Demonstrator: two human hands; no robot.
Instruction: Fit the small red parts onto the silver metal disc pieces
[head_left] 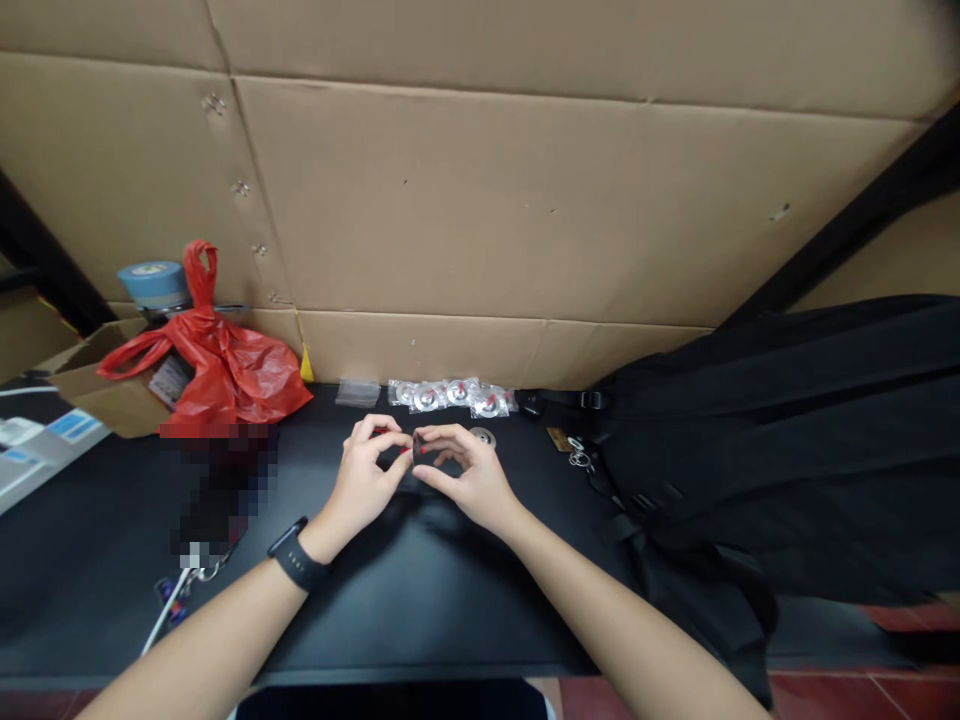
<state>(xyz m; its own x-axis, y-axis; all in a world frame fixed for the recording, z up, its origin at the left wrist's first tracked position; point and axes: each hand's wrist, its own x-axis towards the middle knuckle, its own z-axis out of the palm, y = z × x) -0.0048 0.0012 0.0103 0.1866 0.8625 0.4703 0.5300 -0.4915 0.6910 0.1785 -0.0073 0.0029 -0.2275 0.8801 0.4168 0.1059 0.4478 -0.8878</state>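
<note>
Both hands meet above the middle of the black table [420, 620]. Between the fingertips of my right hand [466, 474] is a small round disc [418, 449], seen nearly edge-on, with red at its centre. My left hand [367, 470] pinches a small red part against the disc's left side. Just behind my right hand lies a metal ring [484, 437] on the table. Farther back, a row of clear packets [459, 391] holds silvery rings with red bits, beside some flat clear bags [358, 392].
A red plastic bag [240, 370] leans on an open cardboard box [120, 400] at the left, with a blue round container [154, 284] behind. A black backpack [787, 450] fills the right side, keyrings [578, 453] beside it. Cardboard [450, 200] walls off the back.
</note>
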